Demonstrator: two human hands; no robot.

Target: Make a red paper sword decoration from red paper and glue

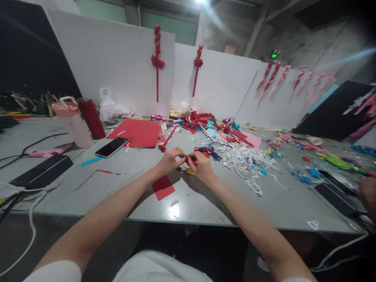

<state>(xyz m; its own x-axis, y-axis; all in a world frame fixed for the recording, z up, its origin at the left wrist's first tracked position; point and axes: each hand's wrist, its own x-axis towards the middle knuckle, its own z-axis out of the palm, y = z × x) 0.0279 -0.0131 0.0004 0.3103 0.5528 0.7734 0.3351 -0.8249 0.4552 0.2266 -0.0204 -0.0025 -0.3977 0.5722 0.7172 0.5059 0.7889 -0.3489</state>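
My left hand (pixel 172 161) and my right hand (pixel 201 164) meet over the middle of the table, fingertips pinched together. Between them is a small piece of red paper (pixel 189 159), mostly covered by the fingers. Under my right hand a bit of something yellow (pixel 190 171) shows; its kind is hidden. A red paper square (pixel 163 188) lies just below my left hand. Beyond my right hand rests a dark blue glue gun (pixel 212 152), partly over more red paper.
A phone (pixel 111 147), red sheets (pixel 138 133), a pink bottle (pixel 75 127) and a red flask (pixel 91 119) stand or lie left. White paper shreds (pixel 249 162) spread right. Red paper scraps (pixel 199 119) pile behind. Another person's hand (pixel 367 192) is at the far right edge.
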